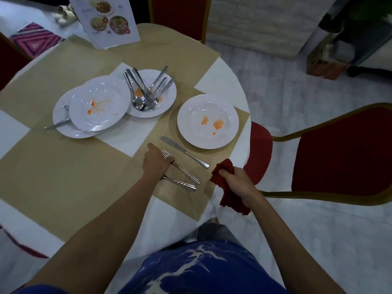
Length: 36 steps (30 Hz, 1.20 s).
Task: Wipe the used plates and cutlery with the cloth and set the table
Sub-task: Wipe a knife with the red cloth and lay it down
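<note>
Cloth: red cloth (230,198), bunched, off the near right edge of the worktop (118,141), above the floor.
Right hand: right hand (237,183) grips the cloth in a closed fist; cloth sticks out above and below the fist.
Left hand: left hand (158,161) lies palm down on the placemat (182,200), fingers curled over the neck of the fork (182,170), just behind the tines.
Fork: flat on the placemat, handle pointing toward the near right.
Second piece of cutlery (182,184): just beside the fork on the near side; its head is hidden under the left hand, type cannot be told.
Knife (184,152): flat on the same placemat, between the fork and the near plate (207,134).
Near plate: white, upright, orange smears in its centre.
Deep plate (163,107): farther back, holds a pile of cutlery (136,100) and orange smears.
Stacked plates: stained top plate (99,115) overlaps a lower plate (60,117); a handle (56,125) protrudes between them.
Menu card (110,20): stands at the far side.
Chair (343,149): red, at the right of the worktop.
</note>
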Each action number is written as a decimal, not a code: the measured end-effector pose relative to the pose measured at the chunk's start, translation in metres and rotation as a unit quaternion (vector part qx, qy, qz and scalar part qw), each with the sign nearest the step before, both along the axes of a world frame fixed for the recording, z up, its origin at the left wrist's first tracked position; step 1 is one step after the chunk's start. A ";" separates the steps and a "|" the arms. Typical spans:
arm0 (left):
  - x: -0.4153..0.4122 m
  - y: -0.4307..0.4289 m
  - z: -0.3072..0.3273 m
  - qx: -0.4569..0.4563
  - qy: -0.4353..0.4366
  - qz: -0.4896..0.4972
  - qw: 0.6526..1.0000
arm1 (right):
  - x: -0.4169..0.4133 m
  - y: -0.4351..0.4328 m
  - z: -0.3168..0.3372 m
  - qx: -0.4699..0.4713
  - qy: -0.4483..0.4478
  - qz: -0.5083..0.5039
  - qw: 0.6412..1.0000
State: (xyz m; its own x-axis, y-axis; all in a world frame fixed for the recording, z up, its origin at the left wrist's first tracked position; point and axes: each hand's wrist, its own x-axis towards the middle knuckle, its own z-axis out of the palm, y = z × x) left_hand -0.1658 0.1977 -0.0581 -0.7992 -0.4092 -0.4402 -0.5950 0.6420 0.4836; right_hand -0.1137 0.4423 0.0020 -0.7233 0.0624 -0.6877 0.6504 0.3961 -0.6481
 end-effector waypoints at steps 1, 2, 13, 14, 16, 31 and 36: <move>0.000 -0.001 0.000 -0.009 0.011 -0.011 1.000 | 0.000 -0.001 0.001 -0.003 0.001 -0.001 1.000; 0.000 0.001 0.001 -0.019 0.025 -0.029 0.999 | -0.001 -0.001 0.001 -0.007 0.000 -0.003 1.000; 0.025 0.026 -0.013 -0.023 0.025 -0.283 0.959 | -0.004 -0.006 0.001 -0.022 0.004 -0.019 1.000; 0.024 0.027 -0.014 -0.022 0.035 -0.283 0.958 | -0.003 -0.006 0.001 -0.022 0.004 -0.021 1.000; 0.024 0.029 -0.015 -0.015 0.051 -0.278 0.959 | -0.002 -0.005 0.000 -0.018 0.003 -0.019 1.000; 0.073 0.036 -0.012 -0.025 0.107 -0.232 0.966 | 0.006 -0.013 -0.008 -0.012 -0.012 -0.009 1.000; 0.087 0.028 -0.022 0.002 0.079 -0.248 0.966 | 0.006 -0.025 -0.009 -0.016 -0.015 0.019 1.000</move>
State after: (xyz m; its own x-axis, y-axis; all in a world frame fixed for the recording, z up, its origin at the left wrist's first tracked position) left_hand -0.0790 0.2252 -0.0802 -0.9535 0.0428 -0.2982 -0.1338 0.8266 0.5466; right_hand -0.1073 0.4177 -0.0072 -0.7038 0.0124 -0.7103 0.6543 0.4007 -0.6414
